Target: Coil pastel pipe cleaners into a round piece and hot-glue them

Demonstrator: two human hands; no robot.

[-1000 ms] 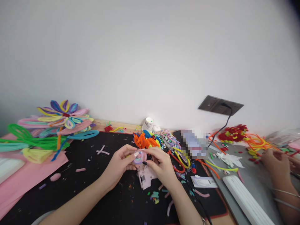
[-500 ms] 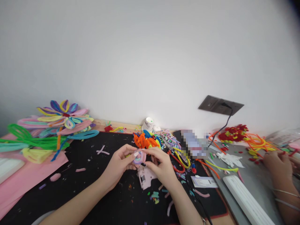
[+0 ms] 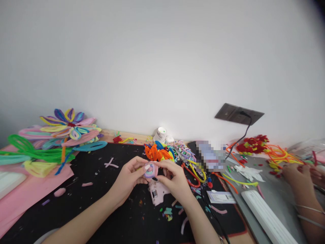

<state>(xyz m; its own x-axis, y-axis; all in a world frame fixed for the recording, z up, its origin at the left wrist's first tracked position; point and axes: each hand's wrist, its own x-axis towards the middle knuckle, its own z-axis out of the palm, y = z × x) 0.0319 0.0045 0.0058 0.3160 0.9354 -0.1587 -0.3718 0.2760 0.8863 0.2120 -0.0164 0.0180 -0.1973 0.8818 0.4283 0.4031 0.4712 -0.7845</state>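
Between both hands is a small round pastel fuzzy piece (image 3: pixel 151 170), coiled in pink, purple and pale green. My left hand (image 3: pixel 130 176) pinches its left side, thumb on the front. My right hand (image 3: pixel 174 176) closes around its right edge, with fingertips at the top and the thumb low on that side. Just below the fingers, a pale pink device (image 3: pixel 156 193) lies on the black mat (image 3: pixel 106 193). Orange looped pipe cleaners (image 3: pixel 154 152) sit right behind the hands.
A large multicoloured fuzzy flower (image 3: pixel 71 125) and green loops (image 3: pixel 38 150) lie left. Pipe-cleaner snippets (image 3: pixel 184 150) and a white cup (image 3: pixel 161 134) stand behind. Another person's hands (image 3: pixel 299 176) work at the right, near a white bar (image 3: pixel 266 215). A black cable (image 3: pixel 213 210) crosses the mat.
My right thumb has shifted slightly at the edge of the round piece. The other person's hands have moved a little at the far right.
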